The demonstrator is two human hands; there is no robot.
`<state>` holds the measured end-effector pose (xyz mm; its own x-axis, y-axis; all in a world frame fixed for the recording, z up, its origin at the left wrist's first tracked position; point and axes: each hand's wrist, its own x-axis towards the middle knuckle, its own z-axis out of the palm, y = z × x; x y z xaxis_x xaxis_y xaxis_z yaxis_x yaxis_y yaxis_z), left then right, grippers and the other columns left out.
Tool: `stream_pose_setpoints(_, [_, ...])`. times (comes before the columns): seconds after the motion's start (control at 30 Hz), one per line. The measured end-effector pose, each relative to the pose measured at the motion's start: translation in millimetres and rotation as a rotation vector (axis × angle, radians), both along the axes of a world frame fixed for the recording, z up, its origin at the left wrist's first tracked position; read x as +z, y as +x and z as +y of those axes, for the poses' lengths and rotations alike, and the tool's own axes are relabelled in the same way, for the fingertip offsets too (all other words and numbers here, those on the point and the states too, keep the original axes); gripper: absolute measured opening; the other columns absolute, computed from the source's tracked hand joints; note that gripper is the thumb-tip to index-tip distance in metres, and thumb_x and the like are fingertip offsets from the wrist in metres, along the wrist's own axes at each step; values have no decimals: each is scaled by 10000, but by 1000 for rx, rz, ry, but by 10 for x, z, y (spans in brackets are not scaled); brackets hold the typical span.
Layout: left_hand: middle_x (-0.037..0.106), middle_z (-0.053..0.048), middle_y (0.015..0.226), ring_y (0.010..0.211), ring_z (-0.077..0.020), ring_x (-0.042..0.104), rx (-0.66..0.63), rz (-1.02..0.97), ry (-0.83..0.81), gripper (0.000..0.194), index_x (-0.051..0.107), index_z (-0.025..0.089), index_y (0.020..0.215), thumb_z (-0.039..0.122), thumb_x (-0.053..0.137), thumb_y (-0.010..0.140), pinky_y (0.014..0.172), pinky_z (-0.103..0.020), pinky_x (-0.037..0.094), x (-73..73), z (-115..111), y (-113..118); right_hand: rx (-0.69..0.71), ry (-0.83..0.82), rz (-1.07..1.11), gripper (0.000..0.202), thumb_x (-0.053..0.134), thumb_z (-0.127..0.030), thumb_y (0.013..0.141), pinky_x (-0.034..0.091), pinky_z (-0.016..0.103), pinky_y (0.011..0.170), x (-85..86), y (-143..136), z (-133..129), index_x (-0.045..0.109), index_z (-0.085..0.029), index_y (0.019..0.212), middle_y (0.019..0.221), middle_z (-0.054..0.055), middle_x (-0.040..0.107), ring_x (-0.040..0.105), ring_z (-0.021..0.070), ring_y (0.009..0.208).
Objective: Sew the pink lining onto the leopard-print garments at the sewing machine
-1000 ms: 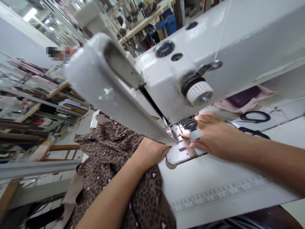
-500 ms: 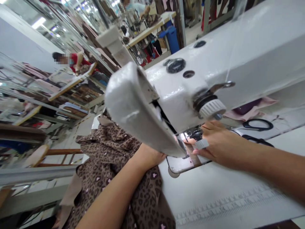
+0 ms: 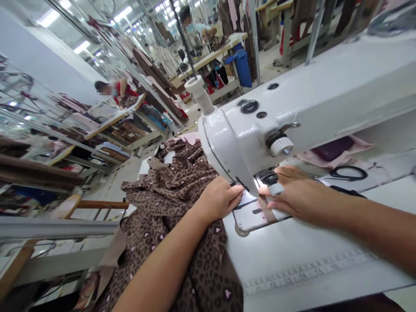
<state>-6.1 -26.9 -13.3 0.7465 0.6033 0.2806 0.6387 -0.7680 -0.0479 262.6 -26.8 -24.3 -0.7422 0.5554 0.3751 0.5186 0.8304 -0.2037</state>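
A white sewing machine (image 3: 227, 138) has its head over a metal needle plate (image 3: 248, 219). My left hand (image 3: 219, 199) is at the left of the needle, its fingers curled together at the edge of the brown leopard-print fabric (image 3: 175, 190). That cloth spreads under my left forearm and hangs off the table's left side. To the right of the needle, my right hand (image 3: 289, 190) is closed beside the presser foot, fingers pinched; what they grip is hidden. A small pale grey piece (image 3: 276, 189) shows at its fingers. A narrow brown strip (image 3: 267, 212) crosses the plate just below.
Black-handled scissors (image 3: 347, 173) lie right of my hand, near a dark purple item (image 3: 334, 148) on pink cloth (image 3: 360, 147). A printed ruler (image 3: 302, 277) runs along the white tabletop. Two co-workers sit at other tables behind; a wooden stool (image 3: 69, 206) stands left.
The view has shifted, so the machine head looks smaller and farther off. My left hand's fingers, formerly partly behind the head, now show. My right hand stays beside the presser foot.
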Motion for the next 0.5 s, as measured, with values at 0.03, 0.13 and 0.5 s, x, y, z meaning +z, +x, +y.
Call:
stream_pose_setpoints(0.03, [709,-59,780,744,-196,655,-1,-13,-19,295,755,180,1039,297,485,1049,721,-304,526,-1,-1,2,9,-52,-10,283,494,-232,1001,413,374,822,2,4,1,766,-229,1080,845,78,614,539,259,860])
stream_pose_setpoints(0.13, [722,-82,844,837,-226,661,93,-87,-202,261,758,180,1053,314,535,1027,816,-347,540,10,-3,37,29,-216,8,336,437,-260,1021,430,395,860,-1,9,8,757,-229,1120,882,89,643,563,267,910])
stream_pose_setpoints(0.5, [574,-6,668,725,-180,591,505,-631,-434,201,555,207,643,146,651,809,771,-297,495,274,-127,203,109,-156,72,389,406,-298,1042,499,438,890,43,7,-74,767,-187,949,1026,122,739,626,271,979])
